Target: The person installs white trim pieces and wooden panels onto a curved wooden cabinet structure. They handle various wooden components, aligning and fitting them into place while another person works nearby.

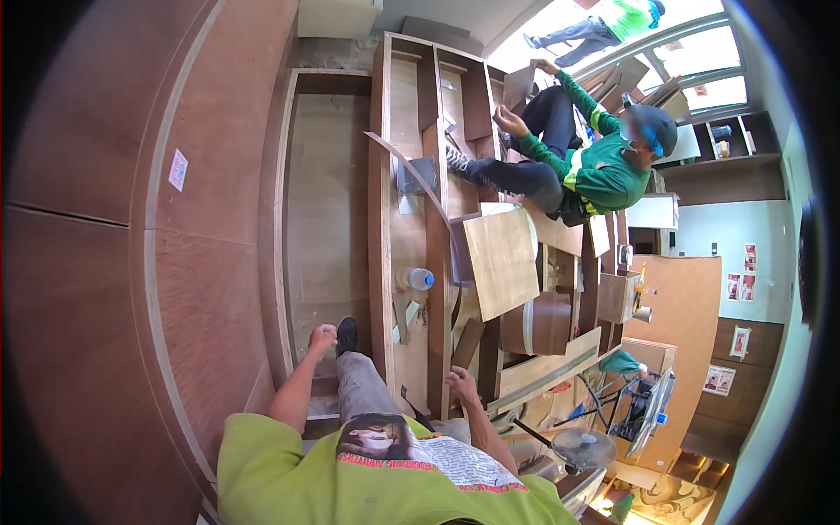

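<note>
My left hand (323, 338) is curled in front of my body, above the open wooden cabinet frame (278, 236) and close to my shoe (347, 336). Whether anything sits in its fingers is too small to make out. Off to the right, my right hand (462, 385) hangs loosely bent beside the edge of a wooden partition (437, 350), with its fingers apart and nothing seen in them. Between and beyond the hands stands a long wooden carcass with several compartments. A plastic bottle with a blue cap (416, 279) and a thin curved strip (411, 166) lie across it.
A co-worker in a green shirt (604, 171) sits on the carcass at the far right, both hands raised. A loose plywood panel (500, 265) lies nearer. Tall brown panels (201, 289) rise on my left. A fan (584, 448) stands at lower right; another person (604, 31) is outside.
</note>
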### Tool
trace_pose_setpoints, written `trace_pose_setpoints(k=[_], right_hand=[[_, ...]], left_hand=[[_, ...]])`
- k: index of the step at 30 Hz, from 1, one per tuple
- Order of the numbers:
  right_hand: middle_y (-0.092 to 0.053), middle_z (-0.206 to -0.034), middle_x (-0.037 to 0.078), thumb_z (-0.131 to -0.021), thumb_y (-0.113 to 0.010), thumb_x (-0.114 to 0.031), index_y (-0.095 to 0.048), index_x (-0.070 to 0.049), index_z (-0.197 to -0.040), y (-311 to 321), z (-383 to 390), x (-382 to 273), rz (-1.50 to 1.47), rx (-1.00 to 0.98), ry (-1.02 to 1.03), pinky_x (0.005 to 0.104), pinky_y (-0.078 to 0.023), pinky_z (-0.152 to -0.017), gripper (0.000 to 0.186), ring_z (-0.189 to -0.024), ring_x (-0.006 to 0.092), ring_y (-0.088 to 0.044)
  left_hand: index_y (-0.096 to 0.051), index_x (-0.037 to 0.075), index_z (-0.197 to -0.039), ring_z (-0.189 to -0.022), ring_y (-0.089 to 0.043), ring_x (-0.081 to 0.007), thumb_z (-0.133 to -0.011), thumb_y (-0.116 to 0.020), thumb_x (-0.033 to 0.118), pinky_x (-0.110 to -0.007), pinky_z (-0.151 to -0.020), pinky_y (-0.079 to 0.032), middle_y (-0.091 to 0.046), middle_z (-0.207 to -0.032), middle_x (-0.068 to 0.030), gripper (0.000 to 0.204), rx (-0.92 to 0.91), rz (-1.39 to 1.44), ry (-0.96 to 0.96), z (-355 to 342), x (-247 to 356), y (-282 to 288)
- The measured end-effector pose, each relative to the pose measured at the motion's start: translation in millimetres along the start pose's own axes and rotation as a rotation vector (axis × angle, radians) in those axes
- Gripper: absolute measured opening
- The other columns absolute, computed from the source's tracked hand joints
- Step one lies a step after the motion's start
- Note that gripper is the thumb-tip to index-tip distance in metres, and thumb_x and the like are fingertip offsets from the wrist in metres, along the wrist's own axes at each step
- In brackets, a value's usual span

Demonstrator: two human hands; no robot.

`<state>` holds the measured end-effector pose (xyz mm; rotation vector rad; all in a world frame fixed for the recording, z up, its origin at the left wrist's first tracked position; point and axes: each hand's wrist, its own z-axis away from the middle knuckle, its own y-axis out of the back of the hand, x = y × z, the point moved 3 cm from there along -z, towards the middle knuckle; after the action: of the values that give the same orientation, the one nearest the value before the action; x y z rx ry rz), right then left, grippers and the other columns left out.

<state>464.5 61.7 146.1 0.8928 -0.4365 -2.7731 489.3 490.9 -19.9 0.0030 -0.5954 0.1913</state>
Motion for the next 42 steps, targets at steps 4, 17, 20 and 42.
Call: trace_pose_setpoints(k=[4, 17, 20, 42], right_hand=[[-0.061, -0.093, 0.008, -0.082, -0.059, -0.016, -0.051, 0.002, -0.117, -1, -5, -29, -0.052, 0.002, 0.133, 0.0220, -0.047, -0.062, 0.039, -0.079, 0.0139, -0.060], [-0.064, -0.081, 0.011, -0.076, -0.052, -0.014, -0.063, 0.001, -0.086, 56, 9, 83, -0.251, 0.611, 0.004, 0.0335, -0.047, -0.066, 0.021, -0.071, 0.0208, -0.058], [-0.062, -0.072, 0.017, -0.077, -0.049, -0.018, -0.060, 0.001, -0.073, 33, 18, 80, -0.024, 0.512, 0.136, 0.0371, -0.045, -0.060, 0.022, -0.065, 0.0259, -0.059], [-0.062, -0.082, 0.005, -0.084, -0.054, -0.021, -0.056, -0.004, -0.106, -151, -157, -145, -0.225, -0.190, 0.064, 0.0254, -0.043, -0.051, 0.028, -0.065, 0.0124, -0.058]], left_hand=[[-0.060, 0.001, -0.098, -0.063, -0.060, -0.0139, -0.078, -0.054, 0.009, -0.026, -0.057, -0.049, -0.061, -0.079, -0.0058, 0.023, -0.026, -0.018, 0.040, 20, 10, -13], [-0.056, 0.001, -0.106, -0.063, -0.059, -0.0115, -0.077, -0.055, 0.011, -0.025, -0.055, -0.048, -0.060, -0.078, -0.0035, 0.031, -0.012, 0.016, -0.123, 77, 59, 37], [-0.056, 0.001, -0.105, -0.062, -0.058, -0.0109, -0.078, -0.055, 0.012, -0.023, -0.053, -0.046, -0.059, -0.078, -0.0038, 0.029, 0.093, 0.024, -0.092, 97, 57, 63], [-0.048, 0.003, -0.119, -0.081, -0.059, -0.0137, -0.085, -0.053, 0.022, -0.031, -0.075, -0.047, -0.059, -0.095, -0.0055, 0.040, 0.157, -0.050, -0.075, 112, 116, 79]])
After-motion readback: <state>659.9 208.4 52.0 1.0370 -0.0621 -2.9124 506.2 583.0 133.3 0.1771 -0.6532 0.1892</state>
